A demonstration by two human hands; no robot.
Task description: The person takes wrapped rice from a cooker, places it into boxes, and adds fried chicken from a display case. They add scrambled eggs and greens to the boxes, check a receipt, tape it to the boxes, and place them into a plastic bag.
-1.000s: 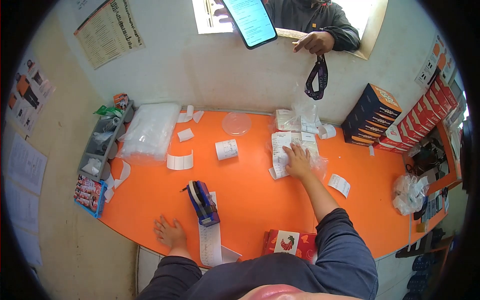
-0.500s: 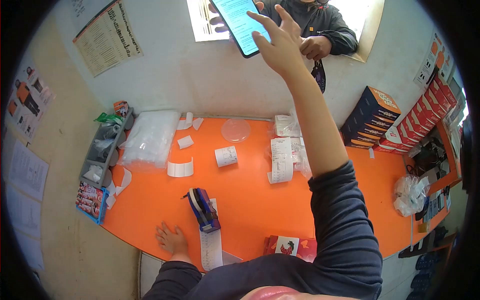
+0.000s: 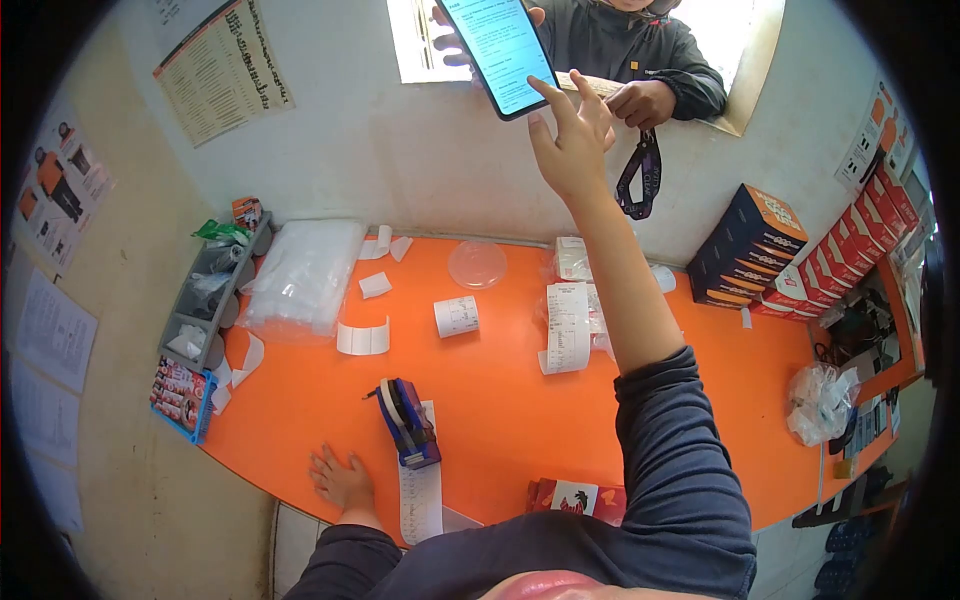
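Note:
My right hand (image 3: 575, 150) reaches up to the window, one finger at the lit screen of a smartphone (image 3: 500, 55) and the other fingers apart. The person at the window (image 3: 635, 60) holds the phone; their other hand grips a dark lanyard (image 3: 641, 178) hanging over the sill. On the orange table (image 3: 560, 430), my left hand (image 3: 343, 480) lies flat with fingers spread, holding nothing. Right of it stands a blue tape dispenser (image 3: 408, 425) on a long printed paper strip (image 3: 421, 505).
A paper roll (image 3: 457, 317), clear lid (image 3: 478, 264), plastic bags (image 3: 305, 275) and receipts (image 3: 568, 325) lie on the table. Stacked boxes (image 3: 745, 250) stand at the right, a grey organizer (image 3: 205, 310) at the left. Red packets (image 3: 575, 500) are near my body.
My right finger has moved lower on the phone screen, whose text differs. The lanyard now hangs in fuller view below the other person's hand. My left hand has stayed put.

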